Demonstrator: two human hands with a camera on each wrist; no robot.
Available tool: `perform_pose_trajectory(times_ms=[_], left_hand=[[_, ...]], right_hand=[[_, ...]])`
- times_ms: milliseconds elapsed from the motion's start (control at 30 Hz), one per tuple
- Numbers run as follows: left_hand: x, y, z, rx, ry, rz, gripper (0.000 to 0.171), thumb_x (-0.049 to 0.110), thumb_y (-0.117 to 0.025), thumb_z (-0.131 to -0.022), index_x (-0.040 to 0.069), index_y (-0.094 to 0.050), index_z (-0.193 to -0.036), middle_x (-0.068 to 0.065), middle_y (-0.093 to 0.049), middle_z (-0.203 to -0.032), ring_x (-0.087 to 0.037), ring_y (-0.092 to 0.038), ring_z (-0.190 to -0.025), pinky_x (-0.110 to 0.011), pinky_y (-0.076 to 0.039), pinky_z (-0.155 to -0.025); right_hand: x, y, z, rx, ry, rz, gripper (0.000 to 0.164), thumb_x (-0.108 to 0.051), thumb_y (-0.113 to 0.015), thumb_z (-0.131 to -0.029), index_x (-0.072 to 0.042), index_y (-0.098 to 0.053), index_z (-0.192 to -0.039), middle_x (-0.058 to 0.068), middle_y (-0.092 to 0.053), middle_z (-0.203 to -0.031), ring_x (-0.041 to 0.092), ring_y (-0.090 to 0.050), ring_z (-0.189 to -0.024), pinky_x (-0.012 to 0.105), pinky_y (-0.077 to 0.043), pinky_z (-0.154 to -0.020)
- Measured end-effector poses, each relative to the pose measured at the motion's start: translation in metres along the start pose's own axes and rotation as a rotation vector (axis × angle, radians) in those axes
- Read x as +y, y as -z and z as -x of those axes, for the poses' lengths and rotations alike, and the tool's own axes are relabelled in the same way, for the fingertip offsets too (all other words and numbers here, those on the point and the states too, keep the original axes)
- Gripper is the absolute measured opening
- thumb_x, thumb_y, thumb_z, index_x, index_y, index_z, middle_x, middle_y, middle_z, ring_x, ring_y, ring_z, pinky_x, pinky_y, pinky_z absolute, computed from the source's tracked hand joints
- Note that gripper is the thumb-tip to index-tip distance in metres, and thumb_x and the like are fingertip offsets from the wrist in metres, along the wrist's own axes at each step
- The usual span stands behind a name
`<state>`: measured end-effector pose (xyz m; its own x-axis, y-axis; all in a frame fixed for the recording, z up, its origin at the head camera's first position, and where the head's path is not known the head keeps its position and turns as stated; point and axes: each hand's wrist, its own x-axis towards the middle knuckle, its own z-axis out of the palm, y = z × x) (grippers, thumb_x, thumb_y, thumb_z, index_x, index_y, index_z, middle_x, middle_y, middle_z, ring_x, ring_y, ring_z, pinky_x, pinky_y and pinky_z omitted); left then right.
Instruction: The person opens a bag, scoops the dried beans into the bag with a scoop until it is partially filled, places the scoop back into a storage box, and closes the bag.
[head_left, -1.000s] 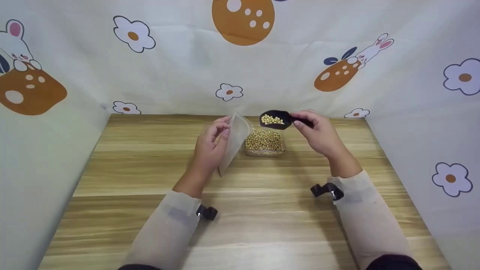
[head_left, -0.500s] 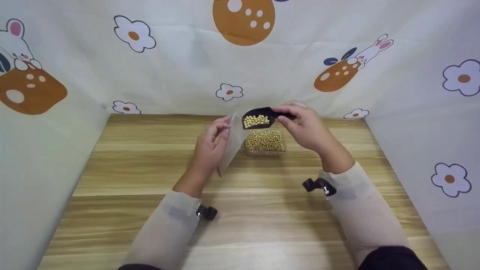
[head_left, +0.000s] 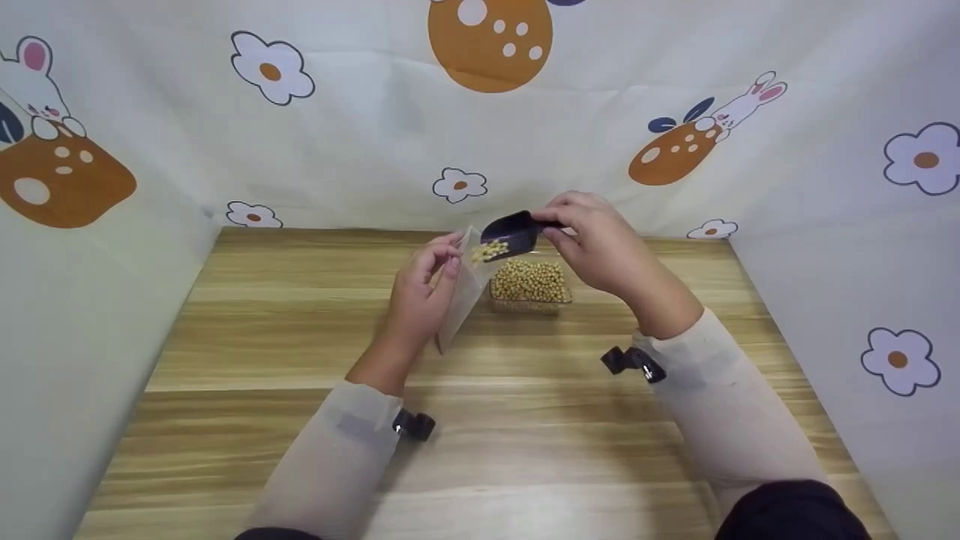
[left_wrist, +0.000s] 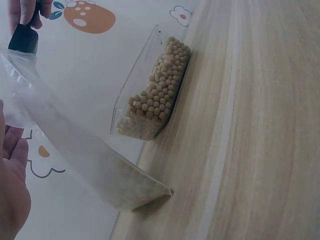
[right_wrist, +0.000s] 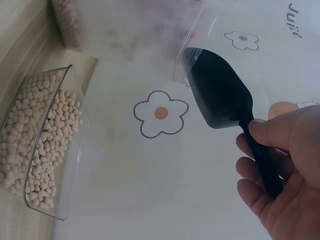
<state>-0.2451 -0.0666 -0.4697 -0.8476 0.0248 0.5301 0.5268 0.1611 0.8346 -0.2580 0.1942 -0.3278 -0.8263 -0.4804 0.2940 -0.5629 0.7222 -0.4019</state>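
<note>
My left hand [head_left: 424,289] pinches the upper edge of a frosted, see-through pouch [left_wrist: 85,145], whose base stands on the table with soybeans showing dimly inside the bottom. The handle of a black scoop [right_wrist: 217,92] is gripped by my right hand [head_left: 600,244]. In the right wrist view the scoop's lip reaches into the pouch's mouth. Soybeans [head_left: 490,250] slide off the tilted scoop into that mouth. Just right of the pouch, a clear plastic box [left_wrist: 131,80] of soybeans sits on the table, below the scoop.
The wood-grain table [head_left: 480,435] stretches toward me. Behind it and on both sides hangs a pale cloth [head_left: 360,142] printed with flowers, rabbits and orange shapes. A small black wrist camera sits on each sleeve.
My right hand has brought the loaded scoop leftward to the pouch and tipped it, so soybeans now run off its lip. The left hand and pouch have stayed nearly in place.
</note>
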Motion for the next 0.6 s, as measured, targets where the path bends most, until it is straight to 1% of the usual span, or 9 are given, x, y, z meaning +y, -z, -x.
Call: perform_pose_trajectory(times_ms=[200, 367, 467, 600], left_hand=[[-0.001, -0.001, 0.000, 0.005, -0.022, 0.007, 0.017, 0.014, -0.058, -0.110, 0.000, -0.067, -0.115, -0.010, -0.067, -0.148, -0.022, -0.061, -0.143, -0.029, -0.049, -0.122], [-0.002, -0.001, 0.000, 0.010, -0.020, 0.000, 0.017, 0.015, -0.059, -0.110, 0.002, -0.069, -0.115, -0.009, -0.067, -0.148, -0.022, -0.061, -0.142, -0.032, -0.050, -0.122], [-0.003, -0.002, 0.001, 0.009, -0.016, 0.000, 0.017, 0.015, -0.060, -0.110, 0.003, -0.069, -0.116, -0.008, -0.067, -0.148, -0.022, -0.061, -0.143, -0.033, -0.050, -0.122], [-0.003, -0.001, 0.001, 0.005, -0.022, 0.004, 0.017, 0.016, -0.059, -0.110, 0.003, -0.069, -0.116, -0.007, -0.067, -0.149, -0.021, -0.061, -0.143, -0.033, -0.049, -0.123]], right_hand=[[0.001, 0.000, -0.001, 0.006, 0.011, 0.004, 0.029, -0.012, -0.068, -0.105, -0.010, -0.075, -0.133, 0.007, -0.073, -0.128, 0.031, -0.063, -0.126, 0.047, -0.051, -0.112], [0.010, -0.004, 0.004, 0.042, 0.014, -0.042, 0.029, -0.011, -0.069, -0.104, -0.009, -0.076, -0.131, 0.008, -0.074, -0.126, 0.031, -0.064, -0.125, 0.046, -0.052, -0.112], [0.020, -0.005, 0.011, 0.061, -0.017, -0.093, 0.028, -0.010, -0.070, -0.104, -0.009, -0.076, -0.131, 0.009, -0.074, -0.126, 0.029, -0.065, -0.124, 0.044, -0.054, -0.111], [0.034, -0.006, 0.020, 0.067, -0.093, -0.160, 0.030, -0.010, -0.068, -0.105, -0.010, -0.075, -0.134, 0.009, -0.072, -0.129, 0.027, -0.065, -0.123, 0.042, -0.058, -0.108]])
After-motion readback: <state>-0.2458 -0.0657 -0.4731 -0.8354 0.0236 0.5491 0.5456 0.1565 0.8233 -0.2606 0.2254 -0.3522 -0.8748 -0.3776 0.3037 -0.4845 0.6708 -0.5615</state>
